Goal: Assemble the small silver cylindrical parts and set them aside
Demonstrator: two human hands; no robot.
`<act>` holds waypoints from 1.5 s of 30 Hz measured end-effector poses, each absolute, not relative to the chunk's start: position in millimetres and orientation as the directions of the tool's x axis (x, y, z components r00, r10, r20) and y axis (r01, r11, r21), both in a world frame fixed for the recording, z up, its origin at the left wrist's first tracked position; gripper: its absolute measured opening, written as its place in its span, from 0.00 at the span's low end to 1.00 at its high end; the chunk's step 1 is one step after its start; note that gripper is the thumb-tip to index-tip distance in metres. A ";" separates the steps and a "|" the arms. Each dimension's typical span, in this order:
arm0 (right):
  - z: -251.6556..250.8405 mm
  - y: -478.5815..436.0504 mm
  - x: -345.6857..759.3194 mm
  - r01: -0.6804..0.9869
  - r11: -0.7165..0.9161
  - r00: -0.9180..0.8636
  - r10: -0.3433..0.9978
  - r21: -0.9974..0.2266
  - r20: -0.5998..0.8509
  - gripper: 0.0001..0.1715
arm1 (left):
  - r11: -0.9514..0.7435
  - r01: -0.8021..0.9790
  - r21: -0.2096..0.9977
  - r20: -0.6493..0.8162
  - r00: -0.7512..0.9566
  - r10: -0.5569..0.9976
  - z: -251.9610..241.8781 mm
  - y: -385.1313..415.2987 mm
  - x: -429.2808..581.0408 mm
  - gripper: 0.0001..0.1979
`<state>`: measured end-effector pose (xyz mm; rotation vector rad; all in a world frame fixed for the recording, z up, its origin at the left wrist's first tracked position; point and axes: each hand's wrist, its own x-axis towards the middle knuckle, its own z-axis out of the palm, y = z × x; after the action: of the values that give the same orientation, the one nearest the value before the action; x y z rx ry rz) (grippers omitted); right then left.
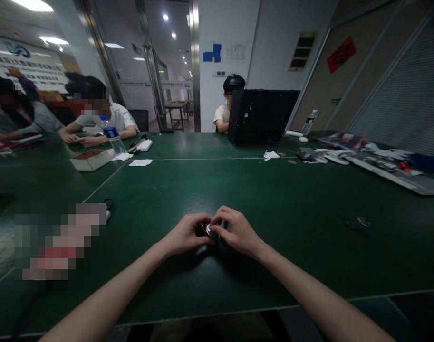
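Note:
Both my hands meet over the green table (266, 199), a little in front of me. My left hand (186, 233) curls round a small dark object (201, 230), most of it hidden by the fingers. My right hand (236, 229) pinches a small shiny bit (208, 231) at that object's right side. What the dark object is cannot be made out.
A small round dark piece (361, 222) lies on the table to the right. A blurred-out patch (60, 240) sits at the left. Farther off are an open cardboard box (91, 159), a water bottle (111, 134), a black monitor (261, 116) and papers (380, 159). Other people sit at the far side.

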<state>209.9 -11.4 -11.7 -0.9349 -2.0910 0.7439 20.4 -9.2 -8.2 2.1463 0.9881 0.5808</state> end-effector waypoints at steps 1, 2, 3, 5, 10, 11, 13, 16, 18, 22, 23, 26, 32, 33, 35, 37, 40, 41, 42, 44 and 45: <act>-11.4 -11.0 210.4 0.387 0.581 -0.491 0.787 -0.716 0.373 0.03 | -0.470 0.477 0.743 0.107 0.608 0.787 -8.4 -9.0 20.5 0.11; -11.2 -10.4 211.1 0.389 0.592 -0.499 0.779 -0.705 0.379 0.03 | -0.468 0.480 0.742 0.106 0.605 0.789 -8.4 -8.8 20.6 0.11; -11.0 -9.8 212.0 0.389 0.601 -0.501 0.774 -0.698 0.387 0.04 | -0.464 0.484 0.742 0.101 0.603 0.791 -8.2 -8.6 20.5 0.11; -10.6 -8.0 215.1 0.382 0.607 -0.491 0.772 -0.697 0.404 0.04 | -0.453 0.494 0.742 0.085 0.600 0.795 -7.3 -8.4 20.1 0.12; -9.0 -0.5 228.1 0.434 0.611 -0.459 0.782 -0.662 0.421 0.05 | -0.428 0.501 0.752 0.071 0.584 0.808 -5.2 -7.5 16.9 0.17; -8.9 1.1 230.8 0.456 0.614 -0.466 0.782 -0.644 0.414 0.05 | -0.423 0.502 0.755 0.071 0.579 0.812 -5.1 -7.2 16.3 0.16; -9.2 3.8 235.0 0.497 0.615 -0.496 0.780 -0.612 0.381 0.05 | -0.417 0.504 0.756 0.067 0.573 0.816 -4.9 -6.7 15.5 0.16; -11.6 5.2 237.8 0.525 0.605 -0.557 0.776 -0.599 0.295 0.07 | -0.423 0.500 0.756 0.070 0.581 0.811 -4.4 -6.5 15.2 0.15; -14.4 4.5 237.8 0.539 0.589 -0.590 0.774 -0.601 0.230 0.10 | -0.426 0.496 0.757 0.071 0.586 0.807 -4.3 -6.2 15.1 0.15; -19.7 2.0 236.9 0.580 0.556 -0.627 0.771 -0.595 0.109 0.14 | -0.422 0.513 0.748 0.064 0.577 0.814 -5.0 -5.0 14.3 0.15; -20.4 1.8 237.1 0.583 0.554 -0.633 0.768 -0.594 0.094 0.14 | -0.422 0.519 0.744 0.062 0.575 0.816 -4.9 -4.7 14.1 0.15; -21.3 3.0 240.0 0.582 0.561 -0.647 0.758 -0.589 0.083 0.14 | -0.422 0.531 0.734 0.051 0.578 0.815 -3.3 -4.6 13.6 0.16; -19.0 7.5 247.9 0.605 0.541 -0.622 0.779 -0.584 0.078 0.19 | -0.444 0.548 0.709 0.026 0.609 0.793 -2.5 -5.1 12.5 0.18; -18.1 7.1 247.6 0.599 0.540 -0.618 0.781 -0.592 0.086 0.19 | -0.455 0.553 0.698 0.026 0.615 0.788 -3.3 -4.8 12.3 0.18; -16.1 5.0 245.0 0.574 0.545 -0.617 0.778 -0.612 0.114 0.18 | -0.479 0.573 0.666 0.028 0.622 0.783 -5.3 -4.0 11.9 0.17; -14.5 1.8 240.3 0.542 0.561 -0.625 0.767 -0.625 0.146 0.17 | -0.504 0.597 0.625 0.034 0.623 0.781 -7.4 -2.9 11.7 0.16; -14.8 -2.8 231.8 0.500 0.599 -0.643 0.740 -0.625 0.195 0.18 | -0.547 0.624 0.558 0.065 0.625 0.778 -10.6 -1.6 11.4 0.15; -15.8 -3.9 229.2 0.491 0.609 -0.646 0.734 -0.623 0.209 0.18 | -0.559 0.630 0.540 0.073 0.626 0.776 -11.4 -1.3 11.3 0.14; -17.1 -4.9 226.8 0.485 0.616 -0.644 0.732 -0.620 0.222 0.19 | -0.567 0.634 0.526 0.078 0.627 0.775 -12.1 -1.2 11.2 0.14; -20.6 -6.1 222.9 0.486 0.619 -0.634 0.736 -0.617 0.239 0.20 | -0.573 0.637 0.516 0.078 0.631 0.772 -12.5 -1.3 11.2 0.13; -22.5 -6.3 221.5 0.489 0.618 -0.628 0.739 -0.615 0.243 0.20 | -0.571 0.635 0.521 0.071 0.635 0.770 -12.2 -1.5 11.3 0.13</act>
<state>221.5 -6.3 -22.5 -0.9692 -2.3624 0.6965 11.3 -1.5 -12.2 2.4043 1.1045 0.4025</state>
